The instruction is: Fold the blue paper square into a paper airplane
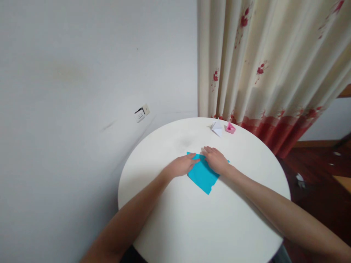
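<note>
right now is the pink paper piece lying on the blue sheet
No, the pink folded paper piece sits at the table's far edge beside the white folded paper piece, apart from the blue paper sheet.

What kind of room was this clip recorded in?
Probably a room in a home, not a workshop. A flowered curtain hangs to the dark wood floor, a wall socket sits low on the plain wall, and both hands press blue paper on a round white table.
</note>
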`<action>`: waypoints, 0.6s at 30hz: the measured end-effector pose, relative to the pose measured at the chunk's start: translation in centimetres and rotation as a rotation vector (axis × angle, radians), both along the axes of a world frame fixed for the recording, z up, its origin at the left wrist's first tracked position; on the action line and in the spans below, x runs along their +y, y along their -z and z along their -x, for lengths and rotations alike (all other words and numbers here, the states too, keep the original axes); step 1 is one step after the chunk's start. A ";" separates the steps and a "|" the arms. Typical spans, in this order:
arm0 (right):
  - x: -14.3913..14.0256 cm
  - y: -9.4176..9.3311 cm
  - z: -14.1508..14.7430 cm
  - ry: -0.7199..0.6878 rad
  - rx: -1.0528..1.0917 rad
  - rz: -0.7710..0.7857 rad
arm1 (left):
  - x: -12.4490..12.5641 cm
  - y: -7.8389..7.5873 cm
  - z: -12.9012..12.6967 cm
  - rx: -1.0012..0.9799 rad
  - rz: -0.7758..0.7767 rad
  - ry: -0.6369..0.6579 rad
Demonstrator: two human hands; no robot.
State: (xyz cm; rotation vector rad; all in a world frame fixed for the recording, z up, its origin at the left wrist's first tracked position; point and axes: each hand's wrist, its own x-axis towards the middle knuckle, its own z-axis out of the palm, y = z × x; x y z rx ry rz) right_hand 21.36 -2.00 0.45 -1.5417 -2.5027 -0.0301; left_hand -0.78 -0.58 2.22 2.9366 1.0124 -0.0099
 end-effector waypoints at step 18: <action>0.6 1.5 -0.1 -0.047 0.035 0.221 | 1.1 2.5 0.4 -0.012 0.059 -0.149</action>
